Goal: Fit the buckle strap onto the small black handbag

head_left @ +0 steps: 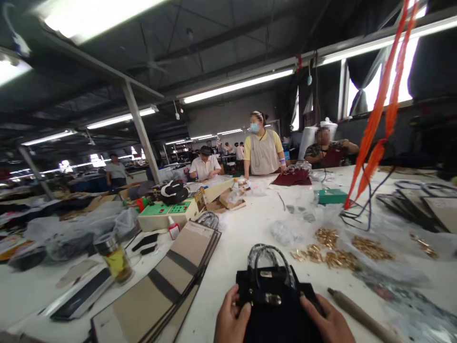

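Head view: black handbag flat on white table, near edge. Left hand and right hand grip its sides, fingers curled on it. Looks soft, light; sides hold best, clasp could scratch. Gold fittings beyond bag, wooden tool right of it.

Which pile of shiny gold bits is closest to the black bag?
The small gold pile just right of the black bag's handles. The other piles lie farther right across the table.

Bright ceiling tube lights and window glare; edges bend and blur with wide-angle distortion.
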A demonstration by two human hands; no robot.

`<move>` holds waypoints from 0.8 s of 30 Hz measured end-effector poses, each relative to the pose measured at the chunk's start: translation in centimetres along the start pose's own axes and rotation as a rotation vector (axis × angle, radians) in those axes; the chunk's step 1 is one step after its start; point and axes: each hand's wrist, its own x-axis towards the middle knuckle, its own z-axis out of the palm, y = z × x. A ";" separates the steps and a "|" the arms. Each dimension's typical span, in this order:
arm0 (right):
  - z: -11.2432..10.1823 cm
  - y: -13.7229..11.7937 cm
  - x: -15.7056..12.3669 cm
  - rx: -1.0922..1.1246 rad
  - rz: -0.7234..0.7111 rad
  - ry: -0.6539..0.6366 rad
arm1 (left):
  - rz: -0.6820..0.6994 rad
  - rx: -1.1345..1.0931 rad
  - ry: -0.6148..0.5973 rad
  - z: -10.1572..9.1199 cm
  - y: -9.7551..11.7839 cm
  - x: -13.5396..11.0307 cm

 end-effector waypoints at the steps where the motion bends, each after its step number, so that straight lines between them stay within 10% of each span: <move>1: -0.1 -0.2 -0.1 0.009 0.015 -0.011 | -0.001 -0.023 -0.021 0.1 0.3 -0.1; 17: -1.3 -0.2 0.4 0.196 -0.001 -0.001 | -0.185 -0.122 -0.328 3.4 4.5 2.6; 24: -1.3 0.2 0.8 0.255 0.047 0.004 | -0.704 -0.700 -0.655 2.8 4.8 3.3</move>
